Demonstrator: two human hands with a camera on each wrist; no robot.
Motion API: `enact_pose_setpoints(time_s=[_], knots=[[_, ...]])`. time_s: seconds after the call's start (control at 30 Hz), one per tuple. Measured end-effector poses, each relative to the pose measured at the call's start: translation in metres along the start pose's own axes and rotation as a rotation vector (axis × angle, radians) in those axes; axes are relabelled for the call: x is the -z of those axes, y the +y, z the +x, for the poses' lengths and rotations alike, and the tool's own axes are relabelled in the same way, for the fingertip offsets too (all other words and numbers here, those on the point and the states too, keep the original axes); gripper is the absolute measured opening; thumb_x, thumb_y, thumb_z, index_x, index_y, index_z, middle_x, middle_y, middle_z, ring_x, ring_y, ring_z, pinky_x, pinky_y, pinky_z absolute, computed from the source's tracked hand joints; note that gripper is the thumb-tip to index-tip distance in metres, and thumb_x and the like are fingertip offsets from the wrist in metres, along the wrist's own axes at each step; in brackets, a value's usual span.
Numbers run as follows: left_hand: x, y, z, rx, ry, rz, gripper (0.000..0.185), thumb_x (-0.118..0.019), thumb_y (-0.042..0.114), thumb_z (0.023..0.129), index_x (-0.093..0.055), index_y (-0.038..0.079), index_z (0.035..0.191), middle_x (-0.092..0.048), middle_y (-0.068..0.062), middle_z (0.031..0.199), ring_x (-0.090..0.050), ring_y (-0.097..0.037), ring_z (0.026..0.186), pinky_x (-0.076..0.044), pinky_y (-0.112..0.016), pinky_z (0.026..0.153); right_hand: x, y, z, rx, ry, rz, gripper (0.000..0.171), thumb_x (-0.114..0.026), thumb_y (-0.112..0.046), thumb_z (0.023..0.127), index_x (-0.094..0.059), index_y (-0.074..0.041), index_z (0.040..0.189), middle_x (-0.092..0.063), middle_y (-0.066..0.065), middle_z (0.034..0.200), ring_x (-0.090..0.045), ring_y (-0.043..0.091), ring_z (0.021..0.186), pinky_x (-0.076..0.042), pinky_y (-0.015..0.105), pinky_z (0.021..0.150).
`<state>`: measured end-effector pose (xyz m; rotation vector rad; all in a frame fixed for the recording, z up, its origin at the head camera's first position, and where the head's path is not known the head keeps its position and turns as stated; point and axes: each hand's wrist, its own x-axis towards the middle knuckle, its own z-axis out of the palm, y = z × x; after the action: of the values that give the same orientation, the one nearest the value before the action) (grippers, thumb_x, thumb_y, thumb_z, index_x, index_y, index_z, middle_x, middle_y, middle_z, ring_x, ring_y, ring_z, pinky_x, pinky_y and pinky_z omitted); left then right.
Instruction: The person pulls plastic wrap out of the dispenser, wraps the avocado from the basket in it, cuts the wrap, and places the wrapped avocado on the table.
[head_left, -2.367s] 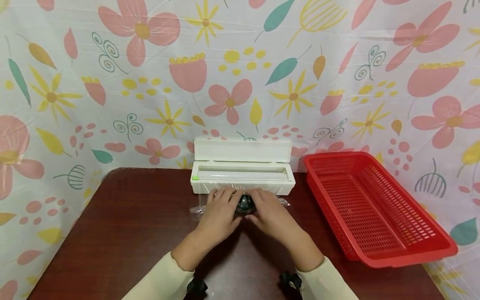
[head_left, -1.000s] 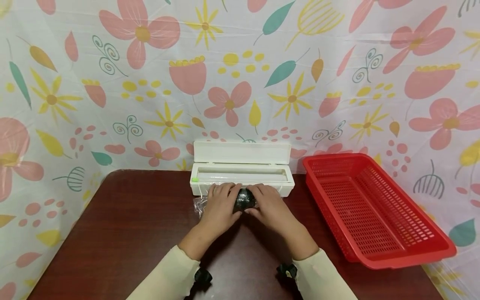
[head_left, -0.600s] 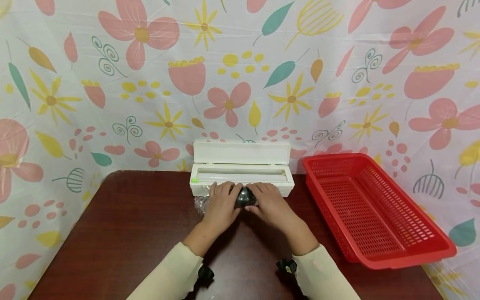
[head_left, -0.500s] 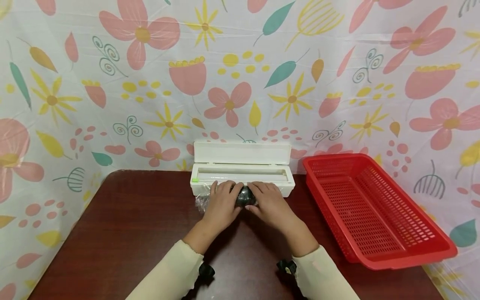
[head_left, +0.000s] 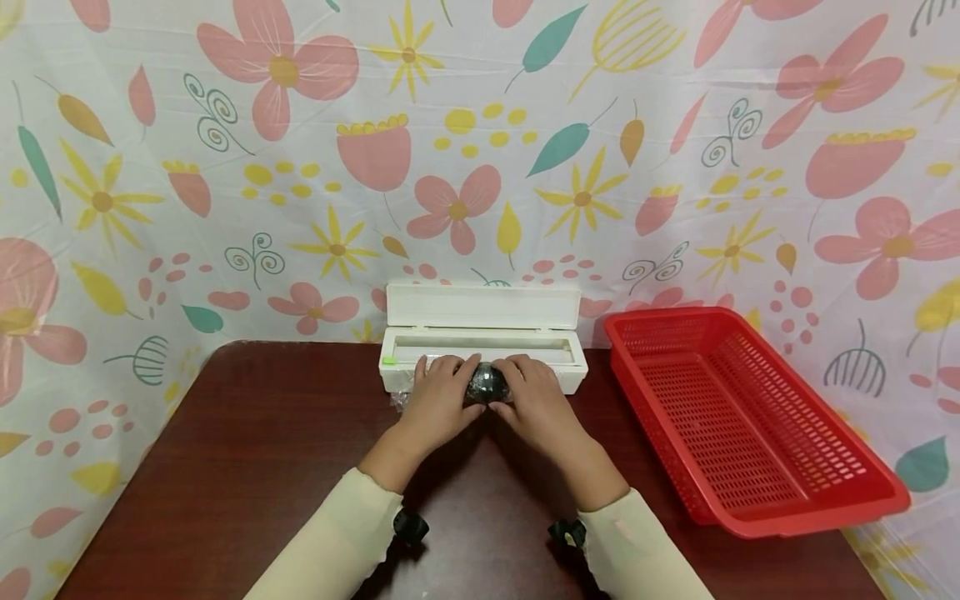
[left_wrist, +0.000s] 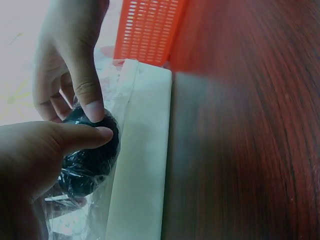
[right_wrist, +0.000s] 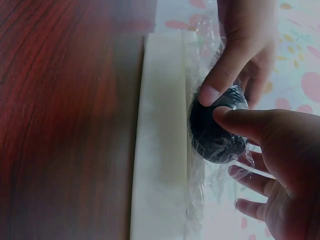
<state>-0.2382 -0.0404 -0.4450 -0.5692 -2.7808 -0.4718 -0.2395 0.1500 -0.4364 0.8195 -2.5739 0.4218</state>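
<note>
A dark round object [head_left: 486, 385] wrapped in clear cling film sits on the table against the front of a white cling-film dispenser [head_left: 483, 343], whose lid stands open. My left hand [head_left: 441, 393] grips the object from the left and my right hand [head_left: 534, 393] from the right. Both thumbs press on its near side. In the left wrist view my left thumb [left_wrist: 85, 137] and the right thumb [left_wrist: 90, 97] meet on the dark object [left_wrist: 92, 162]. In the right wrist view the film crinkles around the dark object [right_wrist: 215, 137] beside the dispenser [right_wrist: 160, 130].
A red perforated plastic basket [head_left: 750, 417] lies on the right side of the dark wooden table [head_left: 262, 467]. A flowered cloth hangs close behind the dispenser and around the table's sides. Bare tabletop lies to the left and in front of my hands.
Both hands have moved the wrapped object away from me, up against the dispenser's front. The loose film that spread out at the left is now gathered in under my hands.
</note>
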Motion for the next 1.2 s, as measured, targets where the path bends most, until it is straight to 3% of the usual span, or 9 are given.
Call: enact_pose_setpoints(time_s=[0.17,0.33,0.57,0.7,1.2], knots=[[0.000,0.005,-0.002,-0.001,0.075,-0.006,0.077,-0.086,0.033,0.081,-0.051,0.013,0.146,-0.053,-0.011,0.141,-0.047,-0.032,0.137,-0.027,-0.065,0.117,0.003,0.001,0.000,-0.004,-0.006,0.002,0.056,-0.082,-0.022,0.086,-0.058,-0.005,0.134,-0.060,0.014,0.124,-0.057,0.036,0.117,-0.043,0.053,0.105],[-0.001,0.008,-0.003,-0.020,0.125,0.049,0.069,-0.085,0.032,0.083,-0.055,0.012,0.141,-0.057,-0.009,0.137,-0.048,-0.030,0.136,-0.027,-0.066,0.116,0.003,0.002,0.001,-0.010,-0.013,0.007,0.059,-0.078,-0.025,0.089,-0.056,-0.003,0.139,-0.059,0.015,0.130,-0.055,0.035,0.122,-0.040,0.053,0.110],[-0.005,0.001,0.000,-0.022,0.121,0.085,0.076,-0.085,0.030,0.083,-0.049,0.013,0.147,-0.058,-0.008,0.142,-0.048,-0.030,0.137,-0.027,-0.067,0.116,-0.001,0.006,0.003,-0.026,-0.045,-0.019,0.073,-0.081,-0.021,0.084,-0.048,-0.005,0.148,-0.056,0.017,0.137,-0.052,0.035,0.130,-0.034,0.055,0.115],[-0.007,-0.004,0.002,-0.027,0.123,0.087,0.079,-0.084,0.029,0.084,-0.045,0.015,0.151,-0.057,-0.006,0.144,-0.048,-0.030,0.137,-0.029,-0.067,0.115,-0.004,0.009,0.005,-0.003,-0.017,-0.032,0.080,-0.086,-0.016,0.079,-0.047,-0.003,0.148,-0.057,0.020,0.136,-0.053,0.037,0.127,-0.036,0.057,0.114],[-0.003,-0.014,0.013,-0.054,0.157,0.076,0.070,-0.086,0.021,0.081,-0.054,0.024,0.144,-0.067,-0.006,0.124,-0.056,-0.029,0.126,-0.032,-0.063,0.114,-0.012,0.022,0.013,-0.018,0.021,-0.033,0.071,-0.085,-0.015,0.079,-0.053,-0.011,0.143,-0.066,0.016,0.123,-0.057,0.039,0.119,-0.040,0.054,0.108]])
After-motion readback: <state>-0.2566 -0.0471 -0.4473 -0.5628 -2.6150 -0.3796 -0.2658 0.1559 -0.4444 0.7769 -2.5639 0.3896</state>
